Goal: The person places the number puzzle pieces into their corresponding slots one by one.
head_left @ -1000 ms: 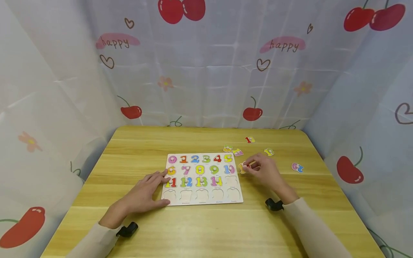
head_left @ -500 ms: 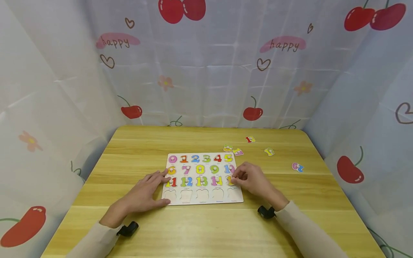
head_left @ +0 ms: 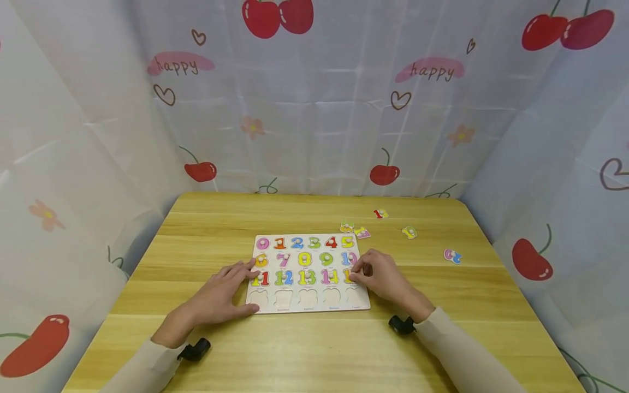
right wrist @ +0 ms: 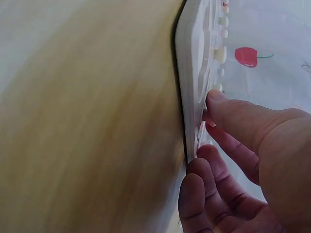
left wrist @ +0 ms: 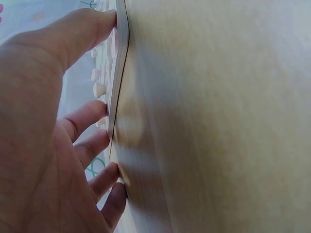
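A pale number puzzle board [head_left: 295,299] lies on the wooden table, its upper three rows filled with coloured, knobbed number pieces. Over the right end of the third row, my right hand [head_left: 383,275] pinches a yellow-orange number piece [head_left: 347,274]; fingers cover most of it. The right wrist view shows thumb and forefinger at a small knob [right wrist: 209,119] by the board's edge. My left hand [head_left: 221,295] rests along the left edge with fingers spread, thumb at the near corner. In the left wrist view, fingertips touch the board's side [left wrist: 120,53].
Beyond the board's upper right corner lie two touching number pieces, one green and yellow [head_left: 346,227], one purple and yellow [head_left: 362,233]. A red-and-yellow piece [head_left: 380,214], a yellow-green piece [head_left: 409,232] and a purple-and-blue piece [head_left: 452,256] lie farther right. Recesses [head_left: 308,297] line the front row.
From beside the board, my right hand has carried the yellow-orange number piece left and nearer to me, onto the third row's right-end recess. My left hand has stayed in place.
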The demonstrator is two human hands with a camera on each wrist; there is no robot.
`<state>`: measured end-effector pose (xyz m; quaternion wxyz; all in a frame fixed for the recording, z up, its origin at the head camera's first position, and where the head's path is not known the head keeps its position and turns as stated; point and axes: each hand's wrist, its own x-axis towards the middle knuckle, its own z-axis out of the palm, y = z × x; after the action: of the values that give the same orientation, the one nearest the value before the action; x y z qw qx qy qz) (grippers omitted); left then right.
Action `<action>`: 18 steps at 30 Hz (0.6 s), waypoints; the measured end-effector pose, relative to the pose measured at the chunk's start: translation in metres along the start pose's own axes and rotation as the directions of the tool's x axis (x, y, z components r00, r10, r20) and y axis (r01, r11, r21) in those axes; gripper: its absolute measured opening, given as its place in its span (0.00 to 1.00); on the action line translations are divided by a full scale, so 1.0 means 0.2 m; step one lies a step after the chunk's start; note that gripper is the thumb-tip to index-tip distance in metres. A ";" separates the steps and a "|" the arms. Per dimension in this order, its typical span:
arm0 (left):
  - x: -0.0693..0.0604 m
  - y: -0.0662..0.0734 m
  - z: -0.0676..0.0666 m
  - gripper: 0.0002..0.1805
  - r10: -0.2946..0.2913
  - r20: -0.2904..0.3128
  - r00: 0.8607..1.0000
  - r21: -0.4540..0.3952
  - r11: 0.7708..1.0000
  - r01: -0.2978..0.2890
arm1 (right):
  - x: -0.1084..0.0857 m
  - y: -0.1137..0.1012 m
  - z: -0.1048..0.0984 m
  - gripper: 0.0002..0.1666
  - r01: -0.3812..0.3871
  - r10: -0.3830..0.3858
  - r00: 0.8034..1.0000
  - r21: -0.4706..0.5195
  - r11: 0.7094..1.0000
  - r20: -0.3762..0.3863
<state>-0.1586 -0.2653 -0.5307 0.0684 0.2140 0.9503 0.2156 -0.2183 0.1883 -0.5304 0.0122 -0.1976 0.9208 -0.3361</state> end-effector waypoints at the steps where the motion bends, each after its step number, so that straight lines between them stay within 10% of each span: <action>1: 0.00 0.00 0.00 0.49 0.000 0.000 1.000 -0.001 1.000 0.000 | 0.00 0.00 0.00 0.07 -0.003 0.003 1.000 0.000 1.000 0.001; 18: 0.00 0.01 0.00 0.46 0.008 -0.009 1.000 0.003 1.000 -0.008 | 0.03 0.00 -0.03 0.07 0.000 0.001 0.999 -0.041 0.999 0.038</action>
<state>-0.1573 -0.2648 -0.5299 0.0631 0.2170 0.9500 0.2153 -0.2255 0.1905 -0.5252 0.0258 -0.2040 0.9272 -0.3132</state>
